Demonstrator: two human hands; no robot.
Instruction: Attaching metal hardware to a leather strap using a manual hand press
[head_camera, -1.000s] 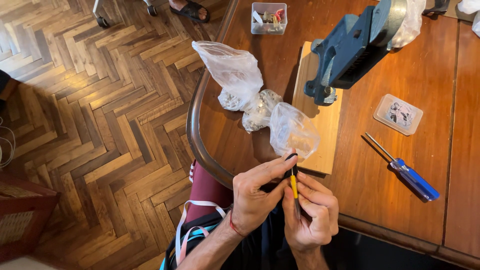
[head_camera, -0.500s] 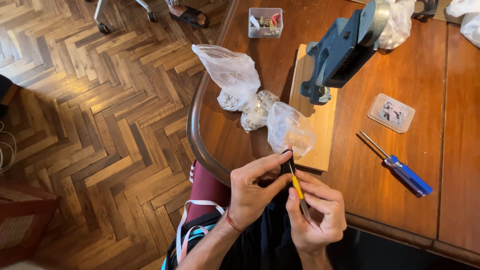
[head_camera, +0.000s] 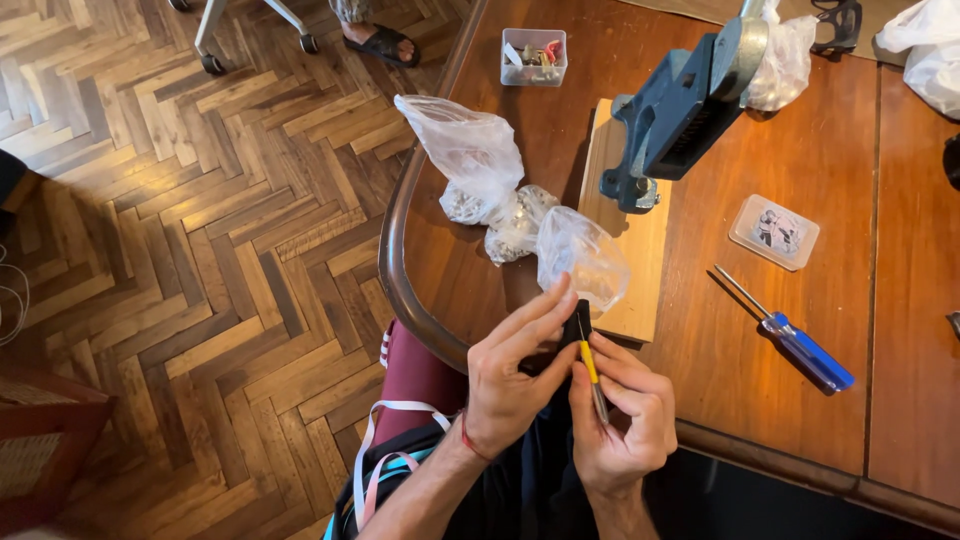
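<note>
Pinching a small black part (head_camera: 574, 325), both hands (head_camera: 560, 395) grip a yellow-handled tool (head_camera: 592, 372).

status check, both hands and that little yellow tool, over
Left hand pinching a small black part at the tool's tip. Right hand gripping the yellow-handled tool. Plastic bags just beyond on the table, not touching.

Wooden table (head_camera: 800, 420): blue vise (head_camera: 680, 115) on a board (head_camera: 625, 250), three clear bags (head_camera: 520, 205) left of the board, blue screwdriver (head_camera: 790, 335) right of it, flat clear case (head_camera: 774, 231) just above that. Small parts box (head_camera: 533, 56) at far edge. Herringbone floor (head_camera: 180, 250) left.
</note>
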